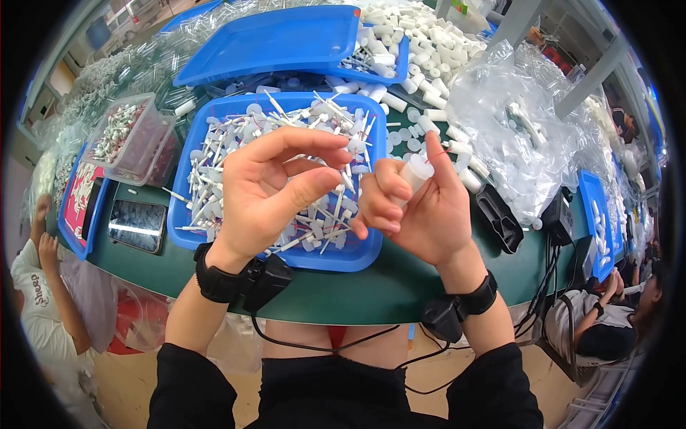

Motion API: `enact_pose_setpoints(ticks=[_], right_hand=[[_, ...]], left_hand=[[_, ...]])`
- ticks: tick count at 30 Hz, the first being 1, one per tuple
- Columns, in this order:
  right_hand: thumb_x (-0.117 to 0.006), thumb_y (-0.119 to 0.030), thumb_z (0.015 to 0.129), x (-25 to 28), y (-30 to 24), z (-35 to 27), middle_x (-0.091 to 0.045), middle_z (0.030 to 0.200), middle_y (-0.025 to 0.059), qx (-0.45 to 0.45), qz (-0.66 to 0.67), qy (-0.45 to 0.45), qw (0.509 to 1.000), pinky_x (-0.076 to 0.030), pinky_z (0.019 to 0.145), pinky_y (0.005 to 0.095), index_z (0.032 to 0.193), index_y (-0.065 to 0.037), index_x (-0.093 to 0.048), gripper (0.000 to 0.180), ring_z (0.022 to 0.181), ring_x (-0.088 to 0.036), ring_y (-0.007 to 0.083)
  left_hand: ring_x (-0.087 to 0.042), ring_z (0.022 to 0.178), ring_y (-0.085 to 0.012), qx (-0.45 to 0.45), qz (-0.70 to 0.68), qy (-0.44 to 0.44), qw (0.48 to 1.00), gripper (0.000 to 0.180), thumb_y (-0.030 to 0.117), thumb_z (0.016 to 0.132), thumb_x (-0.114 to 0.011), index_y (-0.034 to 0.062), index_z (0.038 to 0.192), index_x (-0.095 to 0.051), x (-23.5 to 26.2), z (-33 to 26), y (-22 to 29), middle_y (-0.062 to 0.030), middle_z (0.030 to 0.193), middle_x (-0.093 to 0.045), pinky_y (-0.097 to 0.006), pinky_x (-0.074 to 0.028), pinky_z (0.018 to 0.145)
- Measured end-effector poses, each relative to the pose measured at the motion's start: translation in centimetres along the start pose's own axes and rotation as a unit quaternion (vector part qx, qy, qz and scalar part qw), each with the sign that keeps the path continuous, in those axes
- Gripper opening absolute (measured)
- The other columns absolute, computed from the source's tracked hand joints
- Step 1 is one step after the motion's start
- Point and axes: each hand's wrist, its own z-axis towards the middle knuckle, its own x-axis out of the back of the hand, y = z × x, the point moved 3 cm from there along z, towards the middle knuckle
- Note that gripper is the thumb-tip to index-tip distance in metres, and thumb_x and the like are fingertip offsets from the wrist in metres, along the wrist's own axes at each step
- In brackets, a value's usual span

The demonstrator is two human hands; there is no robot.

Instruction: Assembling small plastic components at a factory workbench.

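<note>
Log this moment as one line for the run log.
left hand: open above blue tray of white stick parts | right hand: holding white cap | phone: left of tray

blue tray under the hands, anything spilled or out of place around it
Yes. Loose white caps and tubes lie scattered on the green table beyond the blue tray, outside any container. The right hand holds one white tube; the left hand holds nothing.
</note>
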Motion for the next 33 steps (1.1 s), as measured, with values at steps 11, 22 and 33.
enact_pose_setpoints(ticks=[11,22,33], right_hand=[[-0.016,-0.057,0.094,-0.2,0.1,0.0,-0.035,0.058,0.0003,-0.012,-0.027,0.025,0.999,-0.04,0.066,0.0356,0.061,-0.015,-0.033,0.056,0.051,-0.035,0.0148],[-0.019,-0.072,0.086,-0.8,0.0,-0.3,-0.037,0.058,0.0004,-0.068,0.099,-0.053,0.991,-0.048,0.08,0.0509,0.067,-0.014,-0.039,0.064,0.051,-0.042,0.0157],[-0.027,-0.044,0.091,0.0,-0.1,-0.5,-0.033,0.049,-0.0006,-0.002,-0.037,-0.015,0.999,-0.045,0.064,0.0352,0.054,-0.017,-0.03,0.046,0.049,-0.039,0.0171]], left_hand=[[-0.062,0.091,-0.0169,0.018,-0.006,-0.005,1.0,0.025,-0.001,0.082,-0.063,-0.0066,0.107,-0.06,-0.2,-0.1,0.0,-0.0128,0.097,-0.063,-0.027,-0.05,0.081],[-0.062,0.088,-0.0152,0.012,0.04,0.009,0.999,0.024,-0.002,0.082,-0.063,-0.0052,0.105,-0.061,-0.5,-0.3,0.6,-0.0109,0.095,-0.063,-0.027,-0.05,0.079],[-0.064,0.088,-0.0171,0.018,0.055,0.0,0.998,0.021,-0.001,0.082,-0.062,-0.0045,0.103,-0.062,-0.6,-0.2,0.6,-0.0121,0.095,-0.065,-0.027,-0.051,0.078]])
